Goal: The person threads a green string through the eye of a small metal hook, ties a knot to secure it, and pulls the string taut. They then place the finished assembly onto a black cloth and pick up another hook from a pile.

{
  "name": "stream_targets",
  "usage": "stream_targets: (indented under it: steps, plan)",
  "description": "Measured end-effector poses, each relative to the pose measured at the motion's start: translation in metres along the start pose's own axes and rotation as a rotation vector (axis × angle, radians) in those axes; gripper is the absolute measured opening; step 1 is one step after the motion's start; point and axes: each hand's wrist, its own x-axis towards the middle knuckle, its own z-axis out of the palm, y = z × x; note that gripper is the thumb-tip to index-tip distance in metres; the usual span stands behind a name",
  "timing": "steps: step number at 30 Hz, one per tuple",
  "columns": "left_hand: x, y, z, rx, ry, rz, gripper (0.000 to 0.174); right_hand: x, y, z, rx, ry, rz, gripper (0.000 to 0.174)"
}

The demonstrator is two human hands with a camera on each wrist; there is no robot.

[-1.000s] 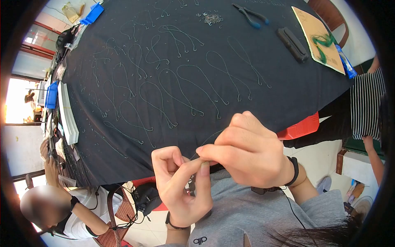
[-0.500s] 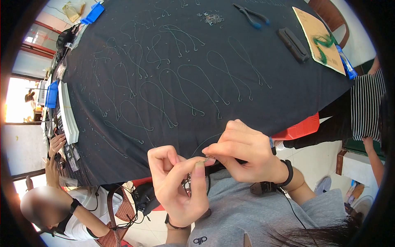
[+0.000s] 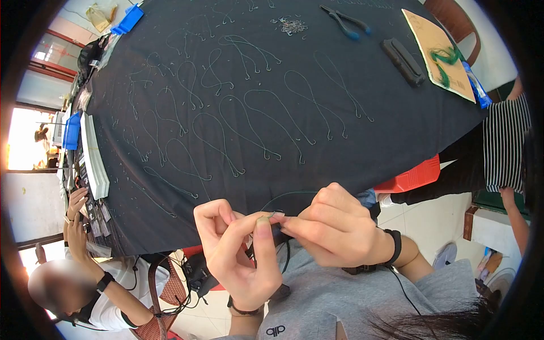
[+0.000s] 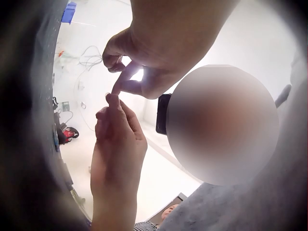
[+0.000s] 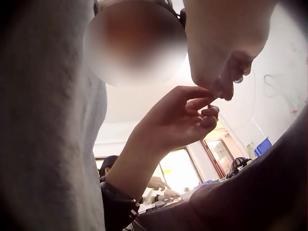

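Observation:
Over the near table edge in the head view, both hands meet at their fingertips. My left hand [image 3: 242,258] pinches a thin green fishing line [image 3: 292,193] between thumb and forefinger, its other fingers curled. Beside it, my right hand [image 3: 340,229] pinches the line at those same fingertips with thumb and forefinger. From there the line arcs up and to the right, passing behind the right hand. Whether a hook sits between the fingertips I cannot tell. Several looped lines with fish hooks at their ends, such as one fishing hook line [image 3: 221,141], lie on the black cloth [image 3: 340,164].
A pile of loose hooks [image 3: 292,25], pliers [image 3: 345,22] and a black case [image 3: 402,61] lie at the far side. Green thread [image 3: 445,56] rests on cardboard [image 3: 422,34] at the right. Another person [image 3: 119,294] sits at the left; a red basket [image 3: 411,174] stands by the table's right edge.
Both hands have shifted slightly left, the right one also downward. The right fingers have moved from over the left fingertips to beside them, and the line's arc now shows more.

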Motion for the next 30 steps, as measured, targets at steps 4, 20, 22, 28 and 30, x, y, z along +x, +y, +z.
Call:
stream_targets:
  steps: [4,20,22,28,30]
  plan:
    - [-0.001,0.002,0.005,-0.059,0.028,-0.006,0.013,-0.002,-0.003,0.004,-0.107,-0.028,-0.070,0.025]
    - [0.001,-0.005,0.006,-0.327,-0.065,-0.126,0.009,0.006,-0.002,-0.020,-0.013,-0.090,0.081,0.020]
    - [0.001,0.000,0.006,-0.320,-0.074,-0.180,0.013,0.012,0.008,-0.020,0.146,-0.071,0.272,0.018]
    - [0.002,-0.008,0.005,-0.401,-0.131,-0.178,0.007,0.011,0.017,-0.010,0.692,-0.190,0.594,0.017]
    - [0.003,-0.012,0.006,-0.366,-0.131,-0.145,0.007,0.011,0.017,-0.008,0.718,-0.193,0.638,0.017]
